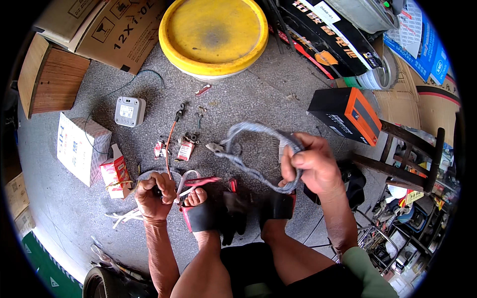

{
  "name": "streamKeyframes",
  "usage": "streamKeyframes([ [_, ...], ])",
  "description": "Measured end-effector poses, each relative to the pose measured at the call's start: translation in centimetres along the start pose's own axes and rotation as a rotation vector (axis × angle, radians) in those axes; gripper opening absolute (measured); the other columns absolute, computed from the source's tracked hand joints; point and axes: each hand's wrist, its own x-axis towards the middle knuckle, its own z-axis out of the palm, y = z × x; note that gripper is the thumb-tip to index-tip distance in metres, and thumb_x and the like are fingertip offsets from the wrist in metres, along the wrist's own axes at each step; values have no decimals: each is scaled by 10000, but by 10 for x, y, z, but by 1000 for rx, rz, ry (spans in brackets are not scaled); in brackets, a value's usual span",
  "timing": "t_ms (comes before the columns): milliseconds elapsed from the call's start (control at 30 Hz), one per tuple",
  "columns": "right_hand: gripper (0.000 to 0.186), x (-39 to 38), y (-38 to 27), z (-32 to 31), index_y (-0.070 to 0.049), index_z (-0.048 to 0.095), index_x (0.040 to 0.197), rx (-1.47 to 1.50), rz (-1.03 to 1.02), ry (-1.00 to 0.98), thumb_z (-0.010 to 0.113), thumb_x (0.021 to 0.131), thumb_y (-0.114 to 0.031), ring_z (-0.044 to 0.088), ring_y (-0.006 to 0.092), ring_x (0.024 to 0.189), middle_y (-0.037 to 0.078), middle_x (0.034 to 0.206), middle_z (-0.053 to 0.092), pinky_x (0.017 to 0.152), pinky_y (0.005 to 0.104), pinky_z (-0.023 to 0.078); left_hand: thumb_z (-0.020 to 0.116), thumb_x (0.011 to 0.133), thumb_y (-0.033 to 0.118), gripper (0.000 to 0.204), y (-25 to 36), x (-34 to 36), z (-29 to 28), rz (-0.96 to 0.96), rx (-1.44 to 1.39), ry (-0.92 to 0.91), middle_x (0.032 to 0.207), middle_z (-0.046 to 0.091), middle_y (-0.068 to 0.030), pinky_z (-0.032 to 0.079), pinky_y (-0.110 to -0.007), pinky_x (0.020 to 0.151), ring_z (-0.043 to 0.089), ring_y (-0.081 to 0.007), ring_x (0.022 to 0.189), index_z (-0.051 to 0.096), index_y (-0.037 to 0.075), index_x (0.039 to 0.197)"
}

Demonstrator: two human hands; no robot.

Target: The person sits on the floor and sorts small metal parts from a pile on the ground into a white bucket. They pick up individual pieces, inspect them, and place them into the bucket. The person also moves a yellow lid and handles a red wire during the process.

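My right hand (316, 163) grips a bundled grey cable (257, 175) bent into a wide loop. The loop hangs above the floor in front of my feet, with a grey end piece (214, 148) at its left side. My left hand (156, 194) is closed beside my left foot. From its fingers an orange wire (172, 136) runs up to a dark connector (180, 111). A pale cable (189, 174) curves next to that hand, and its far part is hidden. Small red-and-white packets (185, 151) and dark metal parts lie just ahead.
A yellow-lidded bucket (213, 35) stands at the far middle, near cardboard boxes (117, 35). On the left are a white device (130, 111), a white carton (83, 149) and a red box (116, 171). An orange-and-black box (348, 116) and a wooden stool (397, 154) stand on the right.
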Motion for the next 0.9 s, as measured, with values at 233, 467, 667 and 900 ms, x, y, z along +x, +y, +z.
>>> streamKeyframes([
  [233,98,1,4,-48,-38,559,780,28,-60,333,573,785,-135,564,135,625,69,686,574,444,260,428,507,822,208,264,-8,5,1,-37,-7,-14,618,409,-87,346,-243,415,353,-151,521,469,-23,698],
  [467,127,-6,47,-92,-13,602,811,-223,64,526,579,777,-133,608,125,654,56,726,622,455,248,444,469,874,197,236,-8,0,-12,15,44,-52,636,381,-65,274,-231,353,341,-131,485,424,13,732],
  [667,127,-14,67,-107,-1,591,800,-312,111,622,597,785,-127,632,109,659,62,743,633,422,230,452,473,863,191,222,-12,2,-8,-14,37,26,637,397,-71,261,-234,345,353,-137,481,437,13,735],
  [900,317,-14,80,-122,45,581,1044,-581,111,620,605,808,-165,652,129,717,67,798,658,466,254,487,499,838,212,240,-14,6,-5,-56,30,37,617,434,-79,291,-243,368,372,-151,469,490,-3,732],
])
